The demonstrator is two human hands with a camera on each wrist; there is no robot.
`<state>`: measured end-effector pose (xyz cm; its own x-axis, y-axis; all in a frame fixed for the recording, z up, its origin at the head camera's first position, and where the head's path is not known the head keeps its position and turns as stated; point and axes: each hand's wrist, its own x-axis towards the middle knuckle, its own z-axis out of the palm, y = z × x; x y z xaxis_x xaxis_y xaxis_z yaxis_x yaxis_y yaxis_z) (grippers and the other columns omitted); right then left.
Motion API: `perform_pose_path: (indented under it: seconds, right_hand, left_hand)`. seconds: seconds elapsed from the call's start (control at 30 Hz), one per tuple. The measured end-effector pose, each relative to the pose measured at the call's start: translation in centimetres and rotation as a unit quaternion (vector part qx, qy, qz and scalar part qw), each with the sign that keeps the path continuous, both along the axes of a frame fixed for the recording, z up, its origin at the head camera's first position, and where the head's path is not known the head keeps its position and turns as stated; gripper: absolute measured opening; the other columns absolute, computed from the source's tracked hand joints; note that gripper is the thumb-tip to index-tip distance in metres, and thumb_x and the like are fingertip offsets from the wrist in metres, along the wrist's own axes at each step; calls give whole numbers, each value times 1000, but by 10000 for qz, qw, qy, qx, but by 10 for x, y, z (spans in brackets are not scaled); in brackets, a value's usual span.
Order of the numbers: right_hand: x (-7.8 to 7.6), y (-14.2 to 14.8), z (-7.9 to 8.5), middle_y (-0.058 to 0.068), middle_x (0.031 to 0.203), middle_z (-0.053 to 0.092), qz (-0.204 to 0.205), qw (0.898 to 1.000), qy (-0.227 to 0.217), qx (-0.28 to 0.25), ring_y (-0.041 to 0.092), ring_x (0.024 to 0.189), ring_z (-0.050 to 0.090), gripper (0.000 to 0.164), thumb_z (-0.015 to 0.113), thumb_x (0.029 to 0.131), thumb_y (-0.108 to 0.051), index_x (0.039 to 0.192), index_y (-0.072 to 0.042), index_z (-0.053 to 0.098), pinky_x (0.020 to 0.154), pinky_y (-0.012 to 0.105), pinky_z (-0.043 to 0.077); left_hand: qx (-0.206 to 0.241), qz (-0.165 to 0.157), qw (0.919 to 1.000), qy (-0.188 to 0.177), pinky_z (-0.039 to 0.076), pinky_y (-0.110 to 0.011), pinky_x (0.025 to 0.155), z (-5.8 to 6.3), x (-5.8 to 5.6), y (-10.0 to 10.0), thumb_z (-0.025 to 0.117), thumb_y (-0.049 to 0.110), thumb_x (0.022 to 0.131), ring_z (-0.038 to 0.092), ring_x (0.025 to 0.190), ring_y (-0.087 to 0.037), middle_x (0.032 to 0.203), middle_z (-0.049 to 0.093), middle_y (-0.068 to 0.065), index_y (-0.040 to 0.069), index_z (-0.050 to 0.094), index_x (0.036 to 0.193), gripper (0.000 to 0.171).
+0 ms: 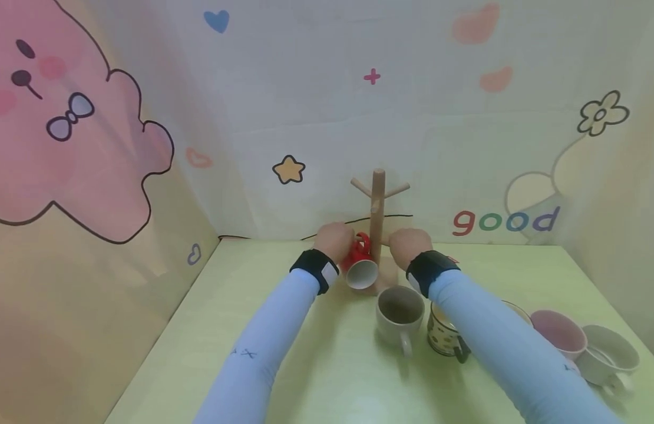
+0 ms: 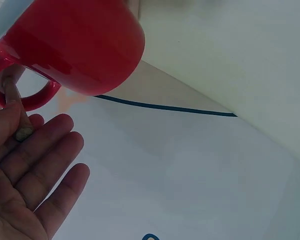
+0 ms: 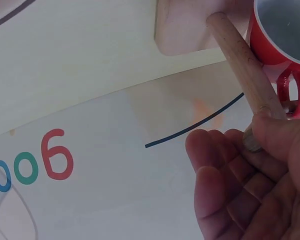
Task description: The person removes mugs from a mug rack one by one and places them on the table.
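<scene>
A wooden mug rack (image 1: 377, 221) stands at the back of the table, its post upright and short pegs sticking out. From a lower left peg hangs a red mug (image 1: 352, 257) by its handle, white mouth tilted toward me. My left hand (image 1: 334, 241) pinches the end of that peg (image 2: 16, 107) between thumb and forefinger, other fingers extended, just beyond the mug's handle. On the rack's other side my right hand (image 1: 410, 244) grips the tip of a lower right peg (image 3: 242, 67), thumb over it and fingers beneath. That peg carries nothing.
In front of the rack sits a grey-white mug (image 1: 393, 330). Beside it are a patterned mug (image 1: 441, 338) and another rim (image 1: 518, 309), both partly behind my right sleeve. A pink mug (image 1: 562, 330) and a white mug (image 1: 597, 362) stand at the right. A printed cloth wall (image 1: 306, 118) rises behind.
</scene>
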<state>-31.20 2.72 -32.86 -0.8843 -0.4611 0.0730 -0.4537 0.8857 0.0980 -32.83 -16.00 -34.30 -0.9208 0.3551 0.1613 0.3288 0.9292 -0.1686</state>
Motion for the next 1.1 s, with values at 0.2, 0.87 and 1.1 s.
perform_pose_path:
  seconds: [0.2, 0.87, 1.1]
  right_hand:
    - [-5, 5, -1, 11, 72, 64, 34, 9999, 152, 61, 26, 67, 62, 4, 68, 89, -2, 88, -1, 72, 69, 44, 59]
    - [-14, 15, -1, 13, 72, 66, -115, 9992, 61, -373, 30, 66, 64, 14, 62, 88, 1, 77, -2, 70, 62, 49, 57]
    - [-16, 15, -1, 12, 69, 64, -185, 9993, -34, -332, 27, 61, 62, 11, 65, 88, 1, 80, -1, 71, 63, 48, 58]
  left_hand:
    - [92, 50, 9998, -153, 56, -26, 75, 2, 4, 2, 67, 16, 96, 62, 76, -16, 86, 71, -3, 12, 77, 102, 12]
    - [299, 207, 9987, -354, 53, -23, 68, -1, 10, 9, 62, 25, 99, 58, 72, -14, 80, 66, 0, 13, 77, 104, 19]
    - [428, 202, 9982, -374, 51, -21, 64, -4, 9, 9, 62, 27, 100, 57, 72, -14, 79, 65, 0, 13, 76, 103, 21]
